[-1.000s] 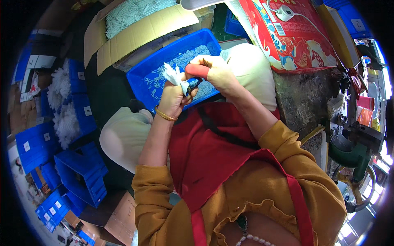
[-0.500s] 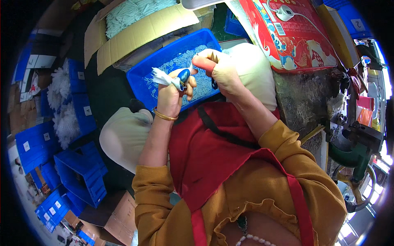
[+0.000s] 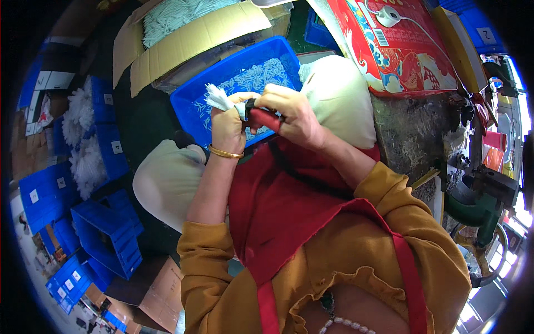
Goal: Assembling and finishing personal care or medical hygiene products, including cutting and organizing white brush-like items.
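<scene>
My left hand [image 3: 227, 129] is closed round a bundle of thin white strips [image 3: 217, 97], whose loose ends fan out above the fist. My right hand [image 3: 292, 114], with red coverings on its fingertips, is closed and brought up against the left. Between the two hands shows a small dark tool [image 3: 250, 106]; its kind is mostly hidden by the fingers. Below both hands stands a blue plastic bin [image 3: 186, 114], with many small white pieces [image 3: 261, 75] scattered over its bottom.
An open cardboard box [image 3: 203, 42] full of white strips stands behind the bin. A red patterned board [image 3: 411, 72] with a white plug lies at the right, near a green metal machine [image 3: 481, 206]. Blue crates [image 3: 108, 234] are stacked at the left.
My right hand has come down and left, from beside a ridged white strip to close against my left hand. The dark tool now sits between the hands. The left hand has barely moved.
</scene>
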`<state>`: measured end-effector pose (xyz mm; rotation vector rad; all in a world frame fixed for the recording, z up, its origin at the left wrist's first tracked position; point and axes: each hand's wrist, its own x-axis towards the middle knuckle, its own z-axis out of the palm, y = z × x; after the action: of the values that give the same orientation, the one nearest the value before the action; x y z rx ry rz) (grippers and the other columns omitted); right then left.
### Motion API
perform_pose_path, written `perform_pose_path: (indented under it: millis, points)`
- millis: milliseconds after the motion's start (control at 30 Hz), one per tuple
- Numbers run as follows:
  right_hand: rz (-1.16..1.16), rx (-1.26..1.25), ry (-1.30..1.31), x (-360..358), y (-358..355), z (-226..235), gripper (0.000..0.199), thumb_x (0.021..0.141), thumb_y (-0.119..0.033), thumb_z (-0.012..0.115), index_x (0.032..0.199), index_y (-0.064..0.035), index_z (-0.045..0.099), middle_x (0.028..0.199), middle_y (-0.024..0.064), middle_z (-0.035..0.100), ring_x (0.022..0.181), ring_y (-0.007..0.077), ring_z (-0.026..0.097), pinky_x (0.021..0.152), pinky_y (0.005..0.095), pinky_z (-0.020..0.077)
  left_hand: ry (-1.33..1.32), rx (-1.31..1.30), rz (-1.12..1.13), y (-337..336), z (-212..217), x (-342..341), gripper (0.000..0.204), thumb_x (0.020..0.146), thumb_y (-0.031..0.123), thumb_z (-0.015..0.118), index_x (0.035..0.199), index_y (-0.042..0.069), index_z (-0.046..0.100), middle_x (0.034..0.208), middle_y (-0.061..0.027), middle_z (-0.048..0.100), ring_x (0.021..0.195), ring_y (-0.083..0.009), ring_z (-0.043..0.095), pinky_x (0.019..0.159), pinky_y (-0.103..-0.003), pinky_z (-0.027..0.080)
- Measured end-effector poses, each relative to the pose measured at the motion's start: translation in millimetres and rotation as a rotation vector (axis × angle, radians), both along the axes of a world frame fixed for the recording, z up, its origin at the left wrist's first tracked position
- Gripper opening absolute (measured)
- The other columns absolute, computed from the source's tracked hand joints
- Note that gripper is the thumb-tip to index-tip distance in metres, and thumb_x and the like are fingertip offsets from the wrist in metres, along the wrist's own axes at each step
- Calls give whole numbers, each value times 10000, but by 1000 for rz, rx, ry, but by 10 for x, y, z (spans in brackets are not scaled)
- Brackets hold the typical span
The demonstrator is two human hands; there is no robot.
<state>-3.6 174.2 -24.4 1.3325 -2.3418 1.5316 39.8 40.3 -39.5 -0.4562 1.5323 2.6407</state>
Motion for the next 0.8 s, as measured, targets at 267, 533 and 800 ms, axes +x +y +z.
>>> perform_pose_path:
  millis: [267, 533, 800]
  points:
    - [76, -319, -1207, -165, 83, 128, 90, 735, -83, 560, 798, -31, 523, 689, -23, 502, 607, 50, 455, 552, 185, 371, 23, 415, -282, -98, 9, 8, 215, 744, 135, 502, 850, -51, 513, 676, -120, 571, 510, -160, 542, 463, -230, 424]
    - [72, -370, -1160, -104, 22, 30, 183, 690, -107, 610, 844, -60, 524, 709, -52, 487, 616, 16, 438, 559, 161, 364, -107, 536, 1, 60, -42, -11, 145, 767, 108, 462, 864, 20, 523, 651, -52, 535, 540, -124, 500, 465, -237, 392]
    - [105, -344, -1327, -128, 67, 4, 105, 672, -101, 611, 760, -77, 560, 617, -51, 508, 497, 9, 401, 448, 145, 273, -88, 557, -114, 22, -77, 78, 231, 732, 77, 487, 948, -3, 503, 663, -73, 527, 531, -142, 493, 465, -246, 385]
